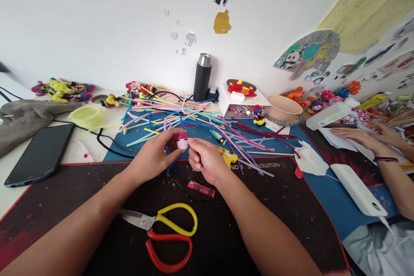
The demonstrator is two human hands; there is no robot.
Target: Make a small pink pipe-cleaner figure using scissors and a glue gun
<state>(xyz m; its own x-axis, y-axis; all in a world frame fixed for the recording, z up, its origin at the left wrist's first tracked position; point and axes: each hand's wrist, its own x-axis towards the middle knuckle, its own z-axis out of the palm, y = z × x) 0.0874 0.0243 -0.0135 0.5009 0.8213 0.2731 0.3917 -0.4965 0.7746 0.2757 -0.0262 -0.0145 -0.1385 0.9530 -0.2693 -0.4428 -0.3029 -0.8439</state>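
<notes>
In my left hand [158,153], between thumb and fingers, is a small pipe-cleaner figure [182,141] with a magenta top and a pale pink-white lower part with dark marks. Blue pipe-cleaner ends show above and below this hand. My right hand [205,157] is closed in a pinch against the figure's right side; what its fingertips hold is hidden. Below the hands lies a pink lighter [201,189]. Nearer to me are scissors [171,233] with one yellow and one red handle. Partly behind my right hand is a yellow glue gun [229,158].
Loose pipe cleaners [168,114] spread behind my hands. A black thermos [202,78] stands by the wall, beside a white box [242,105] and a bowl [284,108]. A phone [40,154] lies left. At right are a white device [358,189] and another person's hands [362,138].
</notes>
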